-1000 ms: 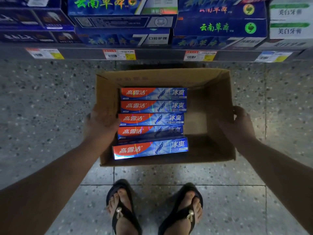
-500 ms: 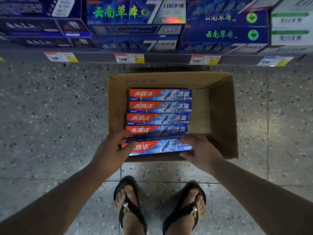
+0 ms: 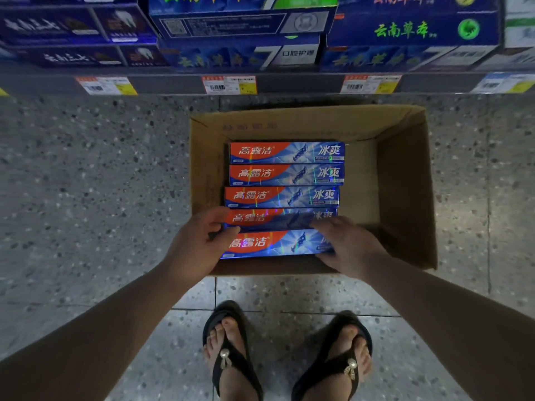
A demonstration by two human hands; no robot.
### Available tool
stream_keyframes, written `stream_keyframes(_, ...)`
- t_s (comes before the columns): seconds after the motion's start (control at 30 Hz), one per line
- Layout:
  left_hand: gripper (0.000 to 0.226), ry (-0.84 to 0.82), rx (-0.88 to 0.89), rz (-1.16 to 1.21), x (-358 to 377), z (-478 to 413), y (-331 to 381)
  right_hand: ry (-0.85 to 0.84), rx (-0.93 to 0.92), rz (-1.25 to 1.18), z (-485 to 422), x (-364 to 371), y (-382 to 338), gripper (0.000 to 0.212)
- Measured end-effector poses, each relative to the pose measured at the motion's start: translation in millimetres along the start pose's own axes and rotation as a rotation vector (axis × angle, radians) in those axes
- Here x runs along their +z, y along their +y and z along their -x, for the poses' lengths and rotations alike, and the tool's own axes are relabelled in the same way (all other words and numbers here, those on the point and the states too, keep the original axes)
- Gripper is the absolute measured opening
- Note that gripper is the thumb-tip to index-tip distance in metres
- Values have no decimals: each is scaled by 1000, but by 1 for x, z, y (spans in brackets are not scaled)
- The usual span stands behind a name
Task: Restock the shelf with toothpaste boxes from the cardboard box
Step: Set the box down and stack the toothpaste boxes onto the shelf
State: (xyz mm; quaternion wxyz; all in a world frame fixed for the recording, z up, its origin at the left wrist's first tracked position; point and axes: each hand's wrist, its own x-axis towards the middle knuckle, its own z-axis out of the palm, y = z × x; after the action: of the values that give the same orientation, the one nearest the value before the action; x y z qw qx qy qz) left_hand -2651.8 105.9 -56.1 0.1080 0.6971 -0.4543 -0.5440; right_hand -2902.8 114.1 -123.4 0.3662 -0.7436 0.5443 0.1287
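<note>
Five toothpaste boxes [image 3: 285, 195] lie side by side in the left part of the cardboard box [image 3: 405, 192], which sits on the floor below the shelf [image 3: 289, 83]. The left hand [image 3: 197, 247] curls its thumb and fingers round the left end of the nearest toothpaste box [image 3: 275, 244], and the right hand [image 3: 347, 244] clasps the right end. Restocking looks barely begun: no box is lifted out yet, and all five remain to be shelved.

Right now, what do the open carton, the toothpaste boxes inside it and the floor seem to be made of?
The cardboard box looks like plain brown cardboard, matte, with creased walls, likely corrugated. The toothpaste boxes look like thin printed card, probably foil-laminated, since rainbow glints streak their glossy faces. The floor is speckled grey tile, likely terrazzo or stone composite, with joint lines and a dull sheen.
</note>
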Motion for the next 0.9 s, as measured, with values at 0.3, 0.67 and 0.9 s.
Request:
stream_keyframes(0.3, 41, -24, 8, -415, 13, -18, 1, 466, 343, -314, 73, -71, 39, 55)
stream_keyframes(0.67, 69, 75, 220, -881, 41, -91, 2, 599, 417, -474, 64, -87, 51, 48)
stream_keyframes(0.9, 76, 33, 181, -908, 24, -164, 33, 618, 413, -441, 51, -96, 63, 52)
